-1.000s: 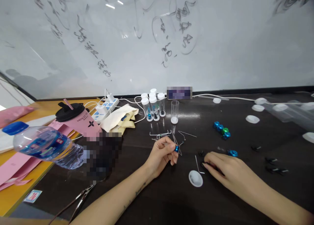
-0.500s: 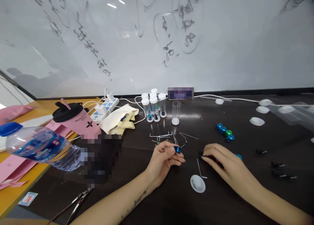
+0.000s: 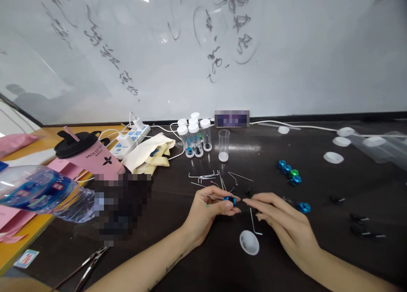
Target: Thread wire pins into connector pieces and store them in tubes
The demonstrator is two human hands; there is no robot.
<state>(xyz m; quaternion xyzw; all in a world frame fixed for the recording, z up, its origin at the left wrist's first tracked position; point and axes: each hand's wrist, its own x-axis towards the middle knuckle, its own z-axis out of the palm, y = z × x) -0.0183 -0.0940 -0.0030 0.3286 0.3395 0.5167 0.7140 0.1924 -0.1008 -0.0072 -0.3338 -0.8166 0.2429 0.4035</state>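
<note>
My left hand pinches a small shiny blue metal part between thumb and fingers; a dark area shows in its middle. Thin wires with a green bead show by the same hand. Just to the right, my right hand is open, its fingers stretched towards the blue part with a small gap. Nothing can be seen in it. Beyond its fingertips lies a small black piece. An L-shaped hex key lies below the fingers, above a white round cap.
Behind are capped clear tubes and an uncapped tube. Several hex keys lie before them. Blue and green parts, another blue part and black pieces lie right. Pliers and a water bottle are left.
My right hand has moved left towards the blue part and spread its fingers. The black piece by its fingertips now lies on the table. My left hand has turned the blue part slightly.
</note>
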